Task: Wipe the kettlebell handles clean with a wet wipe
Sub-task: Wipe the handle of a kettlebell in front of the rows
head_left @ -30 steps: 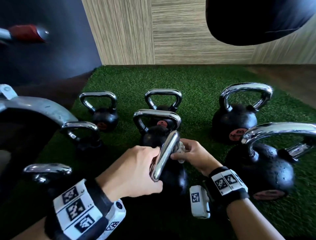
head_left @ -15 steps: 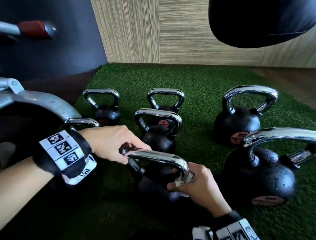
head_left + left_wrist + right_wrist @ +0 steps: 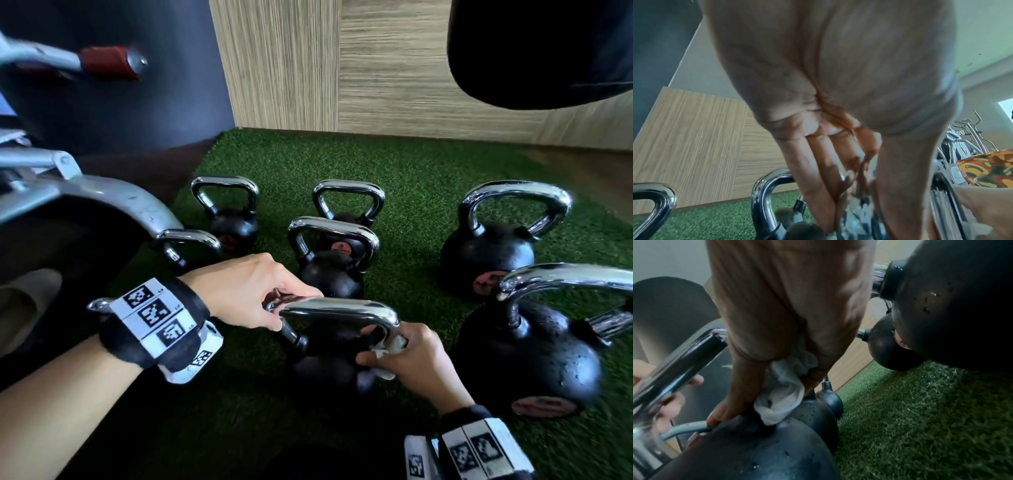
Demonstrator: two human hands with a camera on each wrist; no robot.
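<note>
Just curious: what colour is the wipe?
White; the wipe shows best in the right wrist view.

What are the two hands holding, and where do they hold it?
The left hand grips the near kettlebell's chrome handle at its left corner. The right hand holds a white wet wipe bunched against the handle's right leg.

Your left hand [image 3: 253,291] at 9 o'clock grips with curled fingers; your right hand [image 3: 411,363] at 4 o'clock pinches closed.
</note>
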